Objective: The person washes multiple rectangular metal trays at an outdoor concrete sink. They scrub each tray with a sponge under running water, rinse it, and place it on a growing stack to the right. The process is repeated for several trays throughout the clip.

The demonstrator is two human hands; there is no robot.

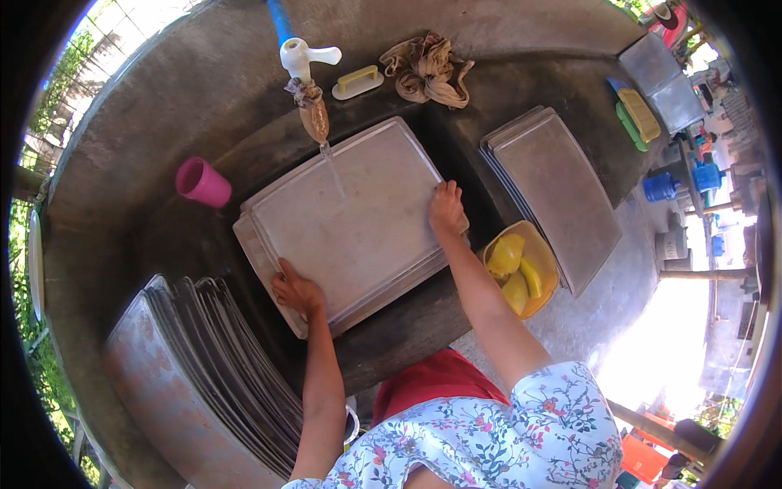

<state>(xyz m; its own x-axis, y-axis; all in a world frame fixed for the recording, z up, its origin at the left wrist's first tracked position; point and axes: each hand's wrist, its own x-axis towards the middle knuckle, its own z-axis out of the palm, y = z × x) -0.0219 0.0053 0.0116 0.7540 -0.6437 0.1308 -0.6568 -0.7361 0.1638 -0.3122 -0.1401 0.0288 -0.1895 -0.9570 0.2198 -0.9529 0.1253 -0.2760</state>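
A flat metal baking tray (350,220) lies in the concrete sink, with at least one other tray edge showing under it. Its near left edge is gripped by my left hand (297,292), thumb on top. On the opposite side, my right hand (445,209) curls its fingers over the right edge. The undersides of both grips are hidden. Water runs onto the tray from a tap (301,55) with a white handle and a cloth-wrapped spout. Just right of my right forearm is a yellow tub (547,297) holding yellow pieces.
Several trays (204,359) stand packed on edge at the left. A smaller tray stack (554,187) rests on the right ledge. Around the rim are a pink cup (204,182), a scrubbing brush (358,82), a crumpled cloth (430,72) and more brushes (638,116).
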